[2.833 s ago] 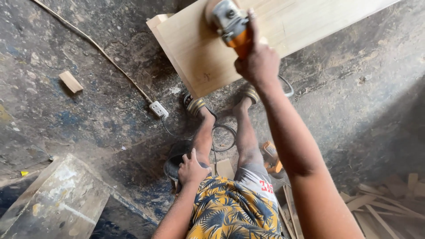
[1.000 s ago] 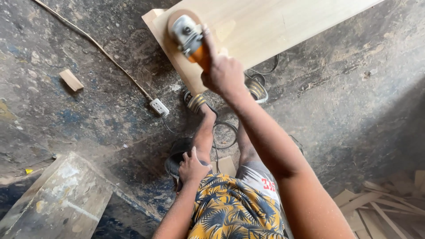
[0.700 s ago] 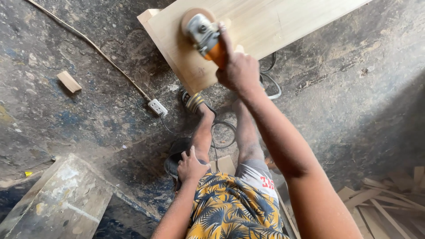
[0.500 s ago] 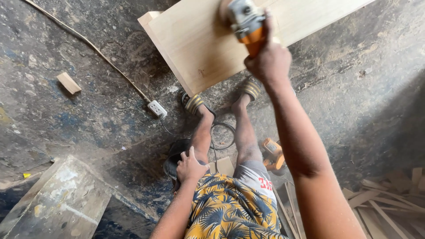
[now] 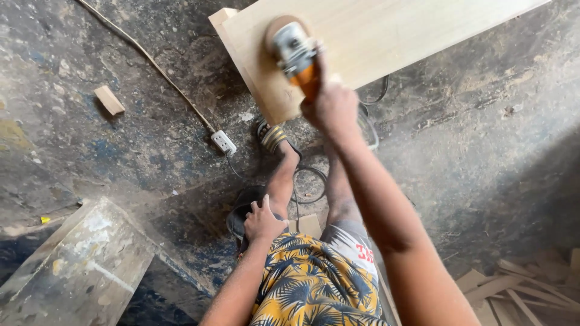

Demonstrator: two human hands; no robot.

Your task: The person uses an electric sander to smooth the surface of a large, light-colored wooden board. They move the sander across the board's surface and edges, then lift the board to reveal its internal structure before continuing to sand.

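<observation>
My right hand point(image 5: 331, 108) grips the orange body of an angle grinder point(image 5: 294, 53) fitted with a round sanding disc. The disc lies flat on a pale wooden board point(image 5: 386, 30) that slants across the top of the view, near its lower left end. My left hand point(image 5: 262, 220) rests flat on my left knee, fingers spread, holding nothing. Both my feet in striped sandals point(image 5: 273, 136) stand on the floor just below the board's end.
A white power socket block point(image 5: 224, 142) on a long cord lies left of my feet, with black cable coiled beside them. A small wood block point(image 5: 109, 99) lies at left. A worn slab point(image 5: 78, 265) sits bottom left. Wood strips point(image 5: 513, 290) pile at bottom right.
The grinder and my right hand have swept left along the board, back toward its lower end. My left hand has stayed on the knee.
</observation>
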